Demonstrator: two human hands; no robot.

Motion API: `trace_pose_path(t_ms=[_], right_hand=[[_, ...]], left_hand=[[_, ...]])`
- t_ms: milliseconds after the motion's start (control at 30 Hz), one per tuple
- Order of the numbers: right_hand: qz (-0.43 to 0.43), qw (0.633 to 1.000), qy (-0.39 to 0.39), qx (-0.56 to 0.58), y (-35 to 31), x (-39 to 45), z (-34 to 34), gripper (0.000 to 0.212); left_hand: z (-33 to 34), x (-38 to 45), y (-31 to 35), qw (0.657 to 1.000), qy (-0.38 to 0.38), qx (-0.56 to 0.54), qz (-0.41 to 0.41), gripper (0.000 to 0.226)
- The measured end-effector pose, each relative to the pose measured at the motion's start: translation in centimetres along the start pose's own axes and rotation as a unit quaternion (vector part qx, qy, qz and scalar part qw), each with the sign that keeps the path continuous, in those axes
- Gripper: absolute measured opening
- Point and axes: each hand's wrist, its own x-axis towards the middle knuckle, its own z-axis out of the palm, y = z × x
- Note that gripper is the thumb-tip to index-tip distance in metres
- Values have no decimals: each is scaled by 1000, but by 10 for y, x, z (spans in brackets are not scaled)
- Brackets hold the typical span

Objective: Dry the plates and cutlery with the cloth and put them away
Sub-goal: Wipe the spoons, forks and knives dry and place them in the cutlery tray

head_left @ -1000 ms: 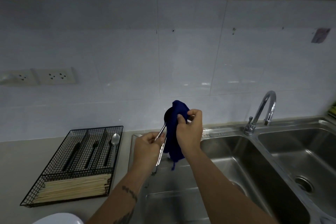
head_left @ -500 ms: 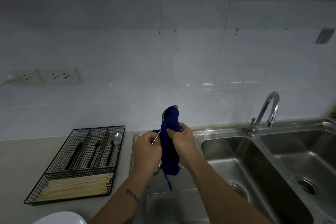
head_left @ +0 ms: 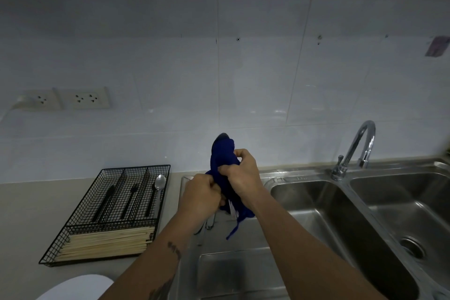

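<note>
Item: blue cloth [head_left: 222,165], bunched, being held up above the steel drainboard [head_left: 243,265], at about 12 o'clock from the person. The right hand [head_left: 239,175] is curling its fingers round the cloth's middle; the left hand [head_left: 202,196], just beside it at 9 o'clock, is gripping the lower part with fingers closed. A dark rounded tip is showing at the cloth's top and a sliver of metal at its bottom edge; whatever piece of cutlery lies inside is mostly hidden. A loose thread is hanging under the cloth. Item: black wire cutlery tray [head_left: 80,234], sitting on the counter at 9 o'clock from the hands, well apart. Its long compartments are holding black-handled pieces and one silver spoon [head_left: 159,187] in the rightmost; the near cross compartment is holding pale wooden chopsticks [head_left: 104,241]. Item: white plate [head_left: 75,286], partly showing at 7 o'clock. Item: double sink [head_left: 345,204] with chrome tap [head_left: 358,146], at 3 o'clock.
</note>
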Motion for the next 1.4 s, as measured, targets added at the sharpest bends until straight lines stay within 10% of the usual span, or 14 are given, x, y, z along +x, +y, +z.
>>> trace_pose_path(t_ms=[100,233,500,1200,1400], right_hand=[[-51,996,-10,-74,-2,0,-5,42],[-116,975,-42,-187,-11,-1,-19,45],[-200,935,-88,-279,-16,-10,-25,44],[-361,734,-46,-574,30,-15,-2,35],[-336,754,-116,-553,46,-9,8,39]], left_hand=[[-14,-6,-6,996,-40,79,27,27],[-56,9,5,994,98,-41,-7,14],[-55,31,41,977,-17,-213,-25,11],[-46,21,-6,971,224,-72,-32,25],[-66,21,-36,971,218,-87,-54,18]])
